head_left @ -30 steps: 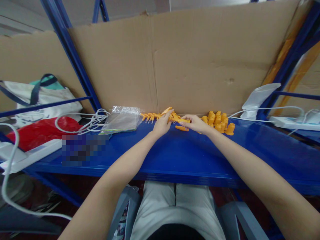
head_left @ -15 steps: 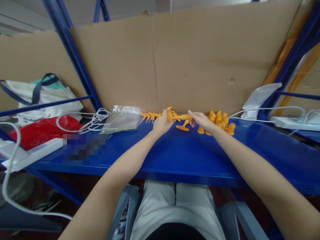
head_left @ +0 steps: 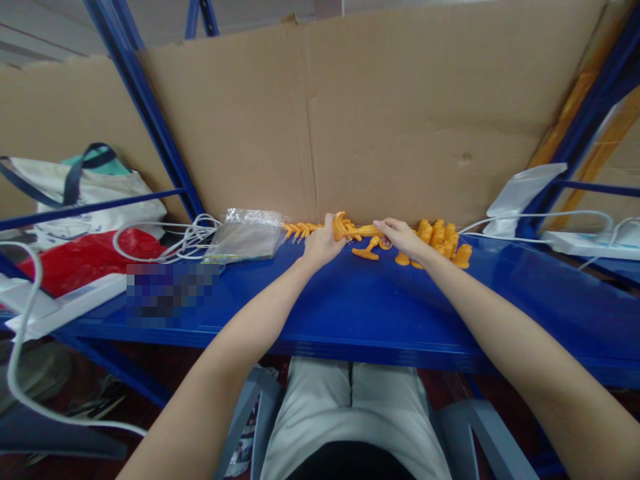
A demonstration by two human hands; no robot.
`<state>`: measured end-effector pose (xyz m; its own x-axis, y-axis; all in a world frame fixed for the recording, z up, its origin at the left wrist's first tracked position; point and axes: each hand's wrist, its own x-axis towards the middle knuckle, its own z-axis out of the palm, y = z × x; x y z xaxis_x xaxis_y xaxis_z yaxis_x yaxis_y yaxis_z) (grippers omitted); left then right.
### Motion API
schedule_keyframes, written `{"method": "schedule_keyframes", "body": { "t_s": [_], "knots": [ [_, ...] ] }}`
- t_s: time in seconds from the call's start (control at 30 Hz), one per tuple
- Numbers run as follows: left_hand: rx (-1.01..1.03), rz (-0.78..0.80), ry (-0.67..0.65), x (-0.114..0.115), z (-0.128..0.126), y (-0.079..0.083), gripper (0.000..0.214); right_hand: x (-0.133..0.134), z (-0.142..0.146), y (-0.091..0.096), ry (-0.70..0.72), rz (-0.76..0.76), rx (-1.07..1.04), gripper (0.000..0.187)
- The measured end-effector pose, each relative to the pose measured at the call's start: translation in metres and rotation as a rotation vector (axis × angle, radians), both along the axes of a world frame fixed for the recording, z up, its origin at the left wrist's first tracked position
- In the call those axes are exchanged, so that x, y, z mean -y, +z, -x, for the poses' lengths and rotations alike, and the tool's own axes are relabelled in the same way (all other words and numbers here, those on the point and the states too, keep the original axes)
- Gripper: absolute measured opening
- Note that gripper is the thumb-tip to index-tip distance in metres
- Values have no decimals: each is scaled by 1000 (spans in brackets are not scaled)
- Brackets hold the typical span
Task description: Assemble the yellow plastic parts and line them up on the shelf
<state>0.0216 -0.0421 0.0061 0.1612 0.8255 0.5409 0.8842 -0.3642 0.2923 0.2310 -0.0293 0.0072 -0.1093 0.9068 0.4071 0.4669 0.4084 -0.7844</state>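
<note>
Near the back of the blue tabletop, my left hand (head_left: 323,245) is closed around an orange plastic piece (head_left: 341,225) with a flared edge. My right hand (head_left: 397,238) is a short way to the right, its fingers drawn together beside more orange pieces (head_left: 369,231); its grip is partly hidden. A T-shaped orange part (head_left: 367,252) lies on the table between the hands. Left of my left hand runs a row of orange pieces with small metal chains (head_left: 299,231). Several orange cup-like pieces (head_left: 440,235) stand together behind and right of my right hand.
A stack of clear plastic bags (head_left: 245,233) lies to the left, beside coiled white cables (head_left: 193,237). Farther left are a red bag (head_left: 100,260) and a power strip (head_left: 80,303). A tall cardboard sheet (head_left: 380,120) closes off the back, and a white pouch (head_left: 515,200) leans at right.
My right hand has shifted slightly left, and a small orange ringed part now shows under its fingertips. The left hand stays almost in place with its orange piece.
</note>
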Motion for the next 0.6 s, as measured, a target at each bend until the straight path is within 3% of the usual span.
{"method": "schedule_keyframes", "body": {
  "t_s": [0.13, 0.27, 0.37, 0.47, 0.6],
  "knots": [
    [-20, -15, -22, -2, -1, -6, 51, 12, -1, 6, 63, 180, -18, 35],
    [-59, -106, -124, -4, -3, -9, 61, 25, 0, 10, 340, 442, -6, 28],
    [-113, -154, -139, -4, -5, -9, 64, 31, 7, 10, 474, 495, -12, 29],
    [-183, -136, -82, -4, -5, -7, 64, 35, 16, 9, 468, 481, 7, 30],
    [-247, -119, -39, -4, -4, -4, 67, 37, 23, 8, 355, 405, 122, 32]
  ]
}}
